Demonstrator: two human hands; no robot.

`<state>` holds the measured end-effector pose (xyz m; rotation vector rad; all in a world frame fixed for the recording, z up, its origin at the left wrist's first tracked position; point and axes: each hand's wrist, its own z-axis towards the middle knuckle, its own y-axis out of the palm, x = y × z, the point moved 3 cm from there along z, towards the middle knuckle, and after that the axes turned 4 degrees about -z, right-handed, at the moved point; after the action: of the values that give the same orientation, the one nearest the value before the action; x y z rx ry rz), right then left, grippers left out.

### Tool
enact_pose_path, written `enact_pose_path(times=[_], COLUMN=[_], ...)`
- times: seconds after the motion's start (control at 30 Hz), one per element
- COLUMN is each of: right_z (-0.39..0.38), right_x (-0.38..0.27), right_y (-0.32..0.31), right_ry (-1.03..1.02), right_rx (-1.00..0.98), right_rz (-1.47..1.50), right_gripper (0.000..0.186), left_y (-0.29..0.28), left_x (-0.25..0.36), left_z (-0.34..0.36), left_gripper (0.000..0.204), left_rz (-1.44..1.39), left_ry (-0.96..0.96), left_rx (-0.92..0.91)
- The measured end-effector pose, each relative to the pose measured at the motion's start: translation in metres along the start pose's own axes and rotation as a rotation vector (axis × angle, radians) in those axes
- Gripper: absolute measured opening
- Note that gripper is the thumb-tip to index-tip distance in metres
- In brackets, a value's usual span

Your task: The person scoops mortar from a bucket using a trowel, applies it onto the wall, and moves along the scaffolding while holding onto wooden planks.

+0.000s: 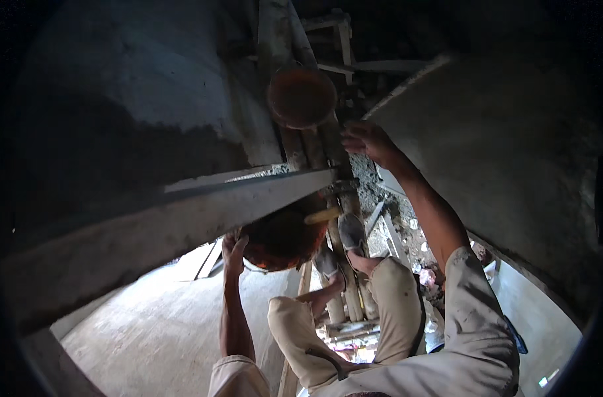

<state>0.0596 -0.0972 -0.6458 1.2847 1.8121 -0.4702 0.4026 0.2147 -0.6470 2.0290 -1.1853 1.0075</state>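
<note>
My left hand (234,253) is closed on the rim of a dark reddish basin (285,241), at its left side. The basin's inside is in shadow, so its contents are hard to make out. A yellowish handle (322,216) juts over its right edge; the rest of that tool is hidden. My right hand (367,141) is raised to the right of centre with fingers apart and nothing in them. Close to it, farther ahead, a round reddish-brown bucket (301,98) sits on bamboo poles; hand and bucket look apart.
A pale beam (182,212) crosses from the left, partly over the basin. I perch with shoes (352,231) on lashed bamboo poles (354,298). Grey plastered walls (500,132) rise on both sides. Rubble and litter (427,278) lie far below on the right.
</note>
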Motion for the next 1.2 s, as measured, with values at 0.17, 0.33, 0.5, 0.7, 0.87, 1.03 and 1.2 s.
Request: enact_pose_path(times=[0.17,0.33,0.5,0.7,0.87,1.03,1.2], right_z=[0.101,0.181,0.259,0.326,0.286,0.160,0.166], right_x=[-0.010,0.020,0.066,0.125,0.064,0.031,0.104], right_y=[0.051,0.059,0.054,-0.019,0.084,0.196,0.187], right_ry=[-0.022,0.041,0.134,-0.192,0.010,0.228,-0.256], right_rx=[-0.179,-0.208,-0.248,-0.052,-0.871,-1.297,-0.929], right_rz=[0.465,0.413,0.121,-0.141,0.172,-0.363,-1.394], right_gripper=[0.051,0.048,0.046,0.036,0.032,0.043,0.058], left_y=[-0.117,-0.168,-0.149,-0.127,-0.156,-0.111,-0.047], left_x=[-0.110,-0.153,-0.168,-0.160,-0.135,-0.088,-0.061], left_z=[0.047,0.053,0.049,0.066,0.055,0.109,0.114], left_gripper=[0.026,0.043,0.030,0.029,0.028,0.028,0.027], left_rz=[0.521,1.621,1.692,1.514,1.285,0.536,-0.126], left_ry=[0.159,0.416,0.499,0.393,0.326,0.164,-0.183], left_rx=[0.012,-0.138,-0.078,-0.024,0.142,0.218,0.115])
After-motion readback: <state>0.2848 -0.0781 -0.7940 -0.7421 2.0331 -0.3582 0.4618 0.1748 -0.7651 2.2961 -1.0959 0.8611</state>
